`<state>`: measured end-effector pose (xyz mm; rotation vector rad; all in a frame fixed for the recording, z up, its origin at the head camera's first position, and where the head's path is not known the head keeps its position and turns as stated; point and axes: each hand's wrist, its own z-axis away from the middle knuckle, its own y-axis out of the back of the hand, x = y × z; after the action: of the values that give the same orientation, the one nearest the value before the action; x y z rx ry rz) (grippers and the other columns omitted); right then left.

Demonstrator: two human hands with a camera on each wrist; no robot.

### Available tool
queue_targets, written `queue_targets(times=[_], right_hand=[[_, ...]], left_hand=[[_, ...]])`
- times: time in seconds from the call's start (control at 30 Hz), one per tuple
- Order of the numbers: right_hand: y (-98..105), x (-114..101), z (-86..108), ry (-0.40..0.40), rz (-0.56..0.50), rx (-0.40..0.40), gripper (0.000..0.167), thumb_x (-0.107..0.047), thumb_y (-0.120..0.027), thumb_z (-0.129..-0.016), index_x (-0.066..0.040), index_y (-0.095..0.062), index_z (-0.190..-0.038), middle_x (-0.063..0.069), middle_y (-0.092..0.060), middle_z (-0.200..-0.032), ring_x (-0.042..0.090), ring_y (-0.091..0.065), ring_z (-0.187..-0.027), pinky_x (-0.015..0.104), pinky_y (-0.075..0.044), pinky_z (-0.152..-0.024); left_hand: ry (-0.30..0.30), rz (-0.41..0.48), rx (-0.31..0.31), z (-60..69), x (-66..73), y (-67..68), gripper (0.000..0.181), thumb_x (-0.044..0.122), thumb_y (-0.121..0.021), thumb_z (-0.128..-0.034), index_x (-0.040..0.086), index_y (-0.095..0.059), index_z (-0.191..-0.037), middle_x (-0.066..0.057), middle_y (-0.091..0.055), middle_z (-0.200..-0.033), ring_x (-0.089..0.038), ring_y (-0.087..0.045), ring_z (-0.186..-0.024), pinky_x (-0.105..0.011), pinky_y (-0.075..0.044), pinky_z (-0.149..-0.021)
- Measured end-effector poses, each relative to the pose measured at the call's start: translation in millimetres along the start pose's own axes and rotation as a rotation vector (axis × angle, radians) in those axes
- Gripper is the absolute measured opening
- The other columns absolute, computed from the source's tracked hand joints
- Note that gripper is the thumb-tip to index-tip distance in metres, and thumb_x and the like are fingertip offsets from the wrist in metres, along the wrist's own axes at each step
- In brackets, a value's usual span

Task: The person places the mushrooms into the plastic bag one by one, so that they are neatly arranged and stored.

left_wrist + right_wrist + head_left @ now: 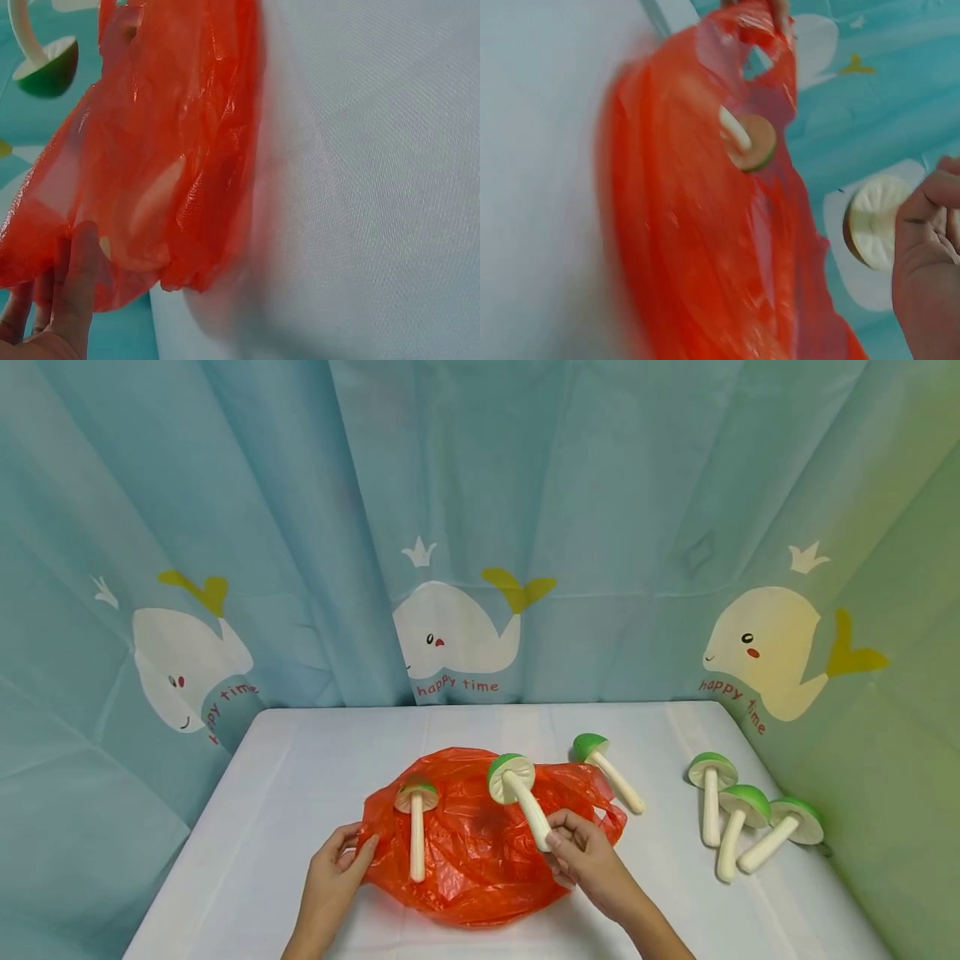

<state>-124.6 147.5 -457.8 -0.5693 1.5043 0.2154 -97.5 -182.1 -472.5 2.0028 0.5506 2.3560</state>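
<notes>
The green-capped mushroom (519,787) looks light and firm, best held by its stem (534,820) — right hand (592,862) pinching there, left hand (333,872) gripping the flimsy plastic bag (480,860).

The only words that can be read are "happy time", printed three times in small red letters on the curtain (300,485) around the bench (300,768). The left line (232,706) climbs steeply beside the left whale (180,652), near the bench's back left corner; the middle line (457,685) runs almost level under the middle whale (465,635), just above the back edge. The right line (732,702) slopes downward under the right whale (772,643), near the back right corner.
</notes>
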Motion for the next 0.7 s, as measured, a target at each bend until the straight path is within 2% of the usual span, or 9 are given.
queue_targets(times=[0.13,0.27,0.43,0.57,0.7], right_hand=[[-11,8,-4.2,-0.119,0.013,-0.085,0.018,-0.01,-0.054,-0.096,0.004,-0.047,-0.104,0.004,-0.053,-0.078,0.009,-0.046,-0.059,0.017,-0.039,-0.047],[-22,20,-11.6,-0.225,-0.009,-0.095,0.024,-0.016,-0.058,-0.095,0.005,-0.05,-0.104,0.006,-0.055,-0.078,0.01,-0.047,-0.059,0.017,-0.04,-0.047],[-35,36,-24.1,-0.269,-0.039,-0.025,0.032,-0.021,-0.061,-0.093,0.007,-0.051,-0.106,0.009,-0.057,-0.08,0.01,-0.047,-0.061,0.016,-0.041,-0.049],[-43,46,-36.5,-0.265,-0.035,0.052,0.037,-0.022,-0.061,-0.093,0.008,-0.049,-0.11,0.012,-0.058,-0.085,0.011,-0.048,-0.064,0.017,-0.043,-0.051],[-50,54,-49.5,-0.264,-0.023,0.1,0.035,-0.018,-0.062,-0.092,0.009,-0.049,-0.111,0.013,-0.059,-0.087,0.012,-0.05,-0.066,0.018,-0.044,-0.052]], left_hand=[[-0.017,0.006,-0.002,-0.1,2.3,-0.2,0.038,0.021,-0.066,-0.0904,-0.002,-0.056,-0.119,-0.016,-0.058,-0.103,-0.016,-0.064,-0.081,-0.025,-0.055,-0.066],[-0.026,0.004,-0.006,1.8,4.8,1.3,0.038,0.023,-0.065,-0.0905,-0.001,-0.057,-0.119,-0.015,-0.059,-0.104,-0.015,-0.064,-0.08,-0.025,-0.055,-0.065],[-0.023,0.007,-0.019,3.3,6.4,1.3,0.04,0.023,-0.065,-0.0904,-0.001,-0.057,-0.121,-0.014,-0.06,-0.107,-0.014,-0.064,-0.081,-0.025,-0.055,-0.066],[-0.02,0.009,-0.02,4.2,7.1,0.4,0.041,0.023,-0.065,-0.0906,-0.002,-0.056,-0.122,-0.015,-0.059,-0.108,-0.016,-0.064,-0.083,-0.026,-0.055,-0.066],[-0.018,0.01,-0.019,5.3,7.9,0.1,0.039,0.023,-0.065,-0.0907,-0.001,-0.056,-0.121,-0.015,-0.059,-0.108,-0.017,-0.064,-0.083,-0.026,-0.055,-0.067]])
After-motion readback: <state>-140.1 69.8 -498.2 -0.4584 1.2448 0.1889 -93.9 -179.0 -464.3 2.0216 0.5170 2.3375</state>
